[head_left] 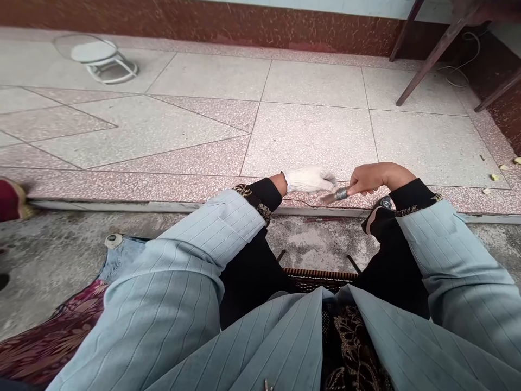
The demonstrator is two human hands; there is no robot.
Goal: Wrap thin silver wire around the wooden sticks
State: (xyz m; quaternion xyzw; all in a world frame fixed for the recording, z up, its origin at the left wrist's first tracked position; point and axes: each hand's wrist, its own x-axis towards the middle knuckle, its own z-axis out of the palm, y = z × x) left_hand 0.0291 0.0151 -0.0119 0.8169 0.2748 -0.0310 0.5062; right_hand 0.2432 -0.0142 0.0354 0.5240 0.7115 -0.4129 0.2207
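Note:
My left hand (310,179) wears a white knitted glove and hovers over the edge of the tiled step. Its fingers are curled and pressed together; what they hold, if anything, is hidden. Bare, my right hand (368,178) is closed round a short tool (341,194) with a grey, coil-like ringed section and a blurred brownish end; its exact kind I cannot tell. The tool's end points left, just below my gloved fingertips. Beneath the glove a thin dark wire (301,201) runs along the step's edge. A reddish thin rod (325,220) lies on the concrete below.
A small white stool (112,62) stands far left on the tiles. Dark wooden legs (431,60) and a pale cable (459,73) are at the upper right. Pale petals or leaves (494,177) lie at right. Patterned red cloth (69,320) is beside me at left.

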